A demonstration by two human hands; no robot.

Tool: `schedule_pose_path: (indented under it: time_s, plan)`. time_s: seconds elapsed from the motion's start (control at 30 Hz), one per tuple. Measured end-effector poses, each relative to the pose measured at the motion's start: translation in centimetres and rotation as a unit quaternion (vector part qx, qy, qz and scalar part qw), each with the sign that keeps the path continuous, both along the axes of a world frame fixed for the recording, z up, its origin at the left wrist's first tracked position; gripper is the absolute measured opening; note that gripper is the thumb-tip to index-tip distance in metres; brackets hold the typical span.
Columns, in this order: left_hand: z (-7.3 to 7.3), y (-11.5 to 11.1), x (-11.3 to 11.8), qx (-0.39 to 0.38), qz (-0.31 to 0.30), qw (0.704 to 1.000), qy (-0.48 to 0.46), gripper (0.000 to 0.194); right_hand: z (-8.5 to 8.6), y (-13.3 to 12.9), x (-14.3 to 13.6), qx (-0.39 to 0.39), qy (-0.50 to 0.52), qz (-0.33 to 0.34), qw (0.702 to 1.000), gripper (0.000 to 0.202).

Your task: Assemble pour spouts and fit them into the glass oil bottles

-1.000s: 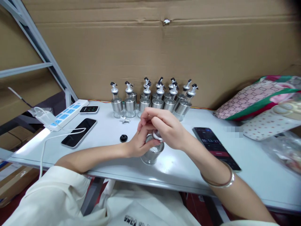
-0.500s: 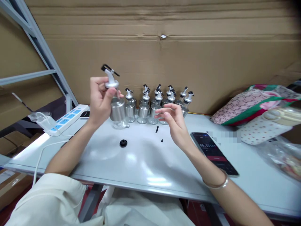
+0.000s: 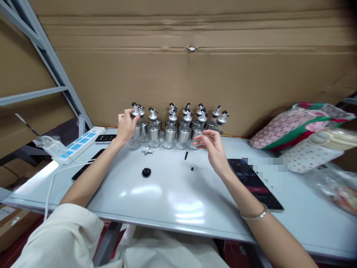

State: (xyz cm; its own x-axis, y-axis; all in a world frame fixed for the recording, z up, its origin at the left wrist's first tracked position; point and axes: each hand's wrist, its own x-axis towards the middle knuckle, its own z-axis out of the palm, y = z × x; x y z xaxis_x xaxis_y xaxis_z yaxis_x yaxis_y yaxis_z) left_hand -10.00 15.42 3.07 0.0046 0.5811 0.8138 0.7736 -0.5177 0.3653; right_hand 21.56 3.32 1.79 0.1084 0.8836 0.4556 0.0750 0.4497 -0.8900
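1. Nearest, the white worktop (image 3: pixel 173 208) has a wide bare stretch running to its front edge, and both forearms cross it; a bangle (image 3: pixel 255 216) sits on the right wrist.
2. At the right, a phone (image 3: pixel 255 182) with a lit screen lies just beside the right forearm. A careless sweep of that arm could push it toward the near edge.
3. In mid-worktop lie small loose parts: a black cap (image 3: pixel 146 172), two tiny black bits (image 3: pixel 186 155), and a white spout piece (image 3: pixel 147 150). They are well apart from each other and light, so I judge any brush of a wrist would scatter them.
4. The right hand (image 3: pixel 213 150) hovers with fingers loosely spread, holding nothing, just in front of the right end of the bottle row (image 3: pixel 181 128).
5. The left hand (image 3: pixel 126 126) is closed around the bottle (image 3: pixel 136 128) at the row's left end, which stands at or just above the worktop, touching or nearly touching its neighbour. The bottles are packed tight; a nudge there could tip several.
6. Far left, a power strip (image 3: pixel 79 139) and its cable (image 3: pixel 55 175) limit room on that side; a second phone (image 3: pixel 105 139) lies next to it.
7. A cardboard wall (image 3: pixel 195 74) closes the far edge behind the row; bags (image 3: pixel 301 126) crowd the right.
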Motion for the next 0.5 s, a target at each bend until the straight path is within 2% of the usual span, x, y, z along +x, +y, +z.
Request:
schedule_pose_path:
  time_s: [0.13,0.27,0.37,0.5]
  plan:
    - [-1.8,0.8,0.0,0.007,0.012,1.0,-0.023,0.05,-0.2,0.2,0.4,-0.007,0.003,-0.005,1.0,0.031]
    - [-3.4,1.6,-0.1,-0.014,-0.03,0.996,-0.087,0.055,-0.3,0.2,0.5,0.009,-0.017,0.002,1.0,0.03]
    - [-4.1,2.1,0.0,-0.017,-0.075,0.991,-0.112,0.057,-0.3,0.0,0.4,0.016,-0.025,0.016,0.999,0.032]
    - [-4.6,2.7,0.5,-0.001,-0.096,0.991,-0.097,0.06,-0.4,-0.1,0.3,0.013,-0.03,0.027,0.999,0.036]
